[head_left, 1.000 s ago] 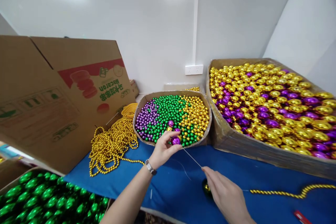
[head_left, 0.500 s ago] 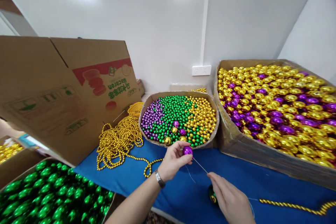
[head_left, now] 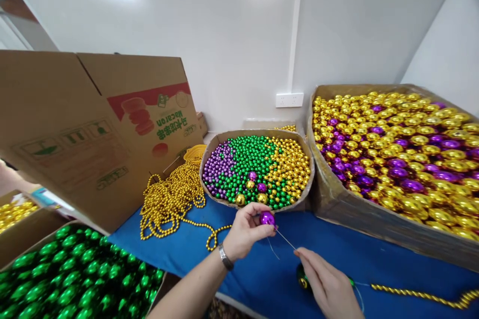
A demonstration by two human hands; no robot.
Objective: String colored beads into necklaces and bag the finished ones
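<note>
My left hand (head_left: pixel 249 229) pinches a shiny purple ball (head_left: pixel 267 218) between thumb and fingers, just in front of the tub of small beads. A thin needle (head_left: pixel 286 239) runs from the ball's lower side down to my right hand (head_left: pixel 325 281), whose fingertips are closed on its other end. A loose end of clear thread (head_left: pixel 273 249) hangs below the ball. Partly hidden behind my right hand, a dark green ball (head_left: pixel 302 279) lies on the blue cloth. Clear thread leads from there to a gold bead string (head_left: pixel 419 294) on the right.
A cardboard tub (head_left: pixel 254 132) holds purple, green and gold beads with several larger balls. Gold bead strands (head_left: pixel 172 199) are heaped beside it. A big box (head_left: pixel 348 199) of gold and purple balls stands right; green balls (head_left: pixel 75 274) fill a box lower left. A carton (head_left: pixel 93 134) stands behind.
The view has shifted slightly. Both hands keep nearly the same pose, with the purple ball and needle still held; a bit more green shows beside my right hand.
</note>
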